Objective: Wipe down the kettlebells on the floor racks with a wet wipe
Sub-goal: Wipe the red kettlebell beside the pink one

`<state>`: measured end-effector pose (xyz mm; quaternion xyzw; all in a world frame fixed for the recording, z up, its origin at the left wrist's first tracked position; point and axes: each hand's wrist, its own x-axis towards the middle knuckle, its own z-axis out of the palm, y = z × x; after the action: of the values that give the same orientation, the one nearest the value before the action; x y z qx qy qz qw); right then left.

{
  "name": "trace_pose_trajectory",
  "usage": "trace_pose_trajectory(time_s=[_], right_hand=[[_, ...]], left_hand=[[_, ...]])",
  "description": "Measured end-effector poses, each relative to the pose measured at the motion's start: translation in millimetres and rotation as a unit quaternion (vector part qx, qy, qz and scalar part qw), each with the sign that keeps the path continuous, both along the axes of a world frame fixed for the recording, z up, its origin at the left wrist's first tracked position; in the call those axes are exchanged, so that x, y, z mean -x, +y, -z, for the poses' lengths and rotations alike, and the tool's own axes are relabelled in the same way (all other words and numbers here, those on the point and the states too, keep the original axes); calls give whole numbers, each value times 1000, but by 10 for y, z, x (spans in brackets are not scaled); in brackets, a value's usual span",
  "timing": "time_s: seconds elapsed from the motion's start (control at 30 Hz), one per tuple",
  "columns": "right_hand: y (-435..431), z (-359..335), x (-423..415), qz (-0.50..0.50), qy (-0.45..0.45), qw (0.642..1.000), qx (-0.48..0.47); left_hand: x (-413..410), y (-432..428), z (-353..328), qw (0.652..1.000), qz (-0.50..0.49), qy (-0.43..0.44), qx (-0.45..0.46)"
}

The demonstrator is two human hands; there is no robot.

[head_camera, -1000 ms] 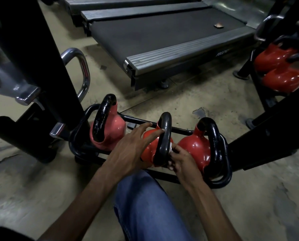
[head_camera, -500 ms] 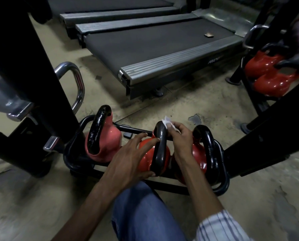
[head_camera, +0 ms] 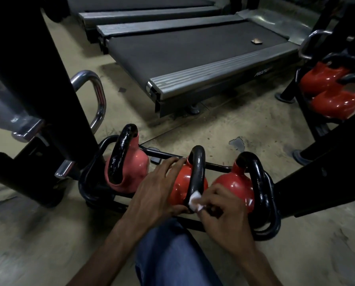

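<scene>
Kettlebells, three racked; left hand open on middle, right hand pinching one wipe.

We see a dim gym floor — worn, stained concrete with a dark chipped patch. Two treadmill decks lie ahead, side by side, a small scrap resting on the nearer belt. A black machine post with a chrome handle stands left.

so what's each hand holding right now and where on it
The right hand pinches a white wet wipe in its fingertips, pressed to the lower handle of the middle kettlebell. The left hand lies flat on that kettlebell's red body, steadying rather than gripping.
</scene>
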<state>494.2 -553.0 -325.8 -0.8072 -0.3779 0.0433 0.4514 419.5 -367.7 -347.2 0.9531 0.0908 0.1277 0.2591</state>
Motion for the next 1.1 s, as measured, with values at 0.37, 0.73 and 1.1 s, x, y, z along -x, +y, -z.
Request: trace_pose_trajectory(time_s=[0.37,0.73,1.1], right_hand=[[553,-155,-616,72,-53,996,6],[486,-467,-600,-64,-52,972,218],[1964,-462,-1431,-124,-157,762,616]], left_hand=[[27,-2,1,1000,-17,19,-8],[40,-19,9,999,-26,29,-7],[61,-33,-56,999,-23,14,-25]])
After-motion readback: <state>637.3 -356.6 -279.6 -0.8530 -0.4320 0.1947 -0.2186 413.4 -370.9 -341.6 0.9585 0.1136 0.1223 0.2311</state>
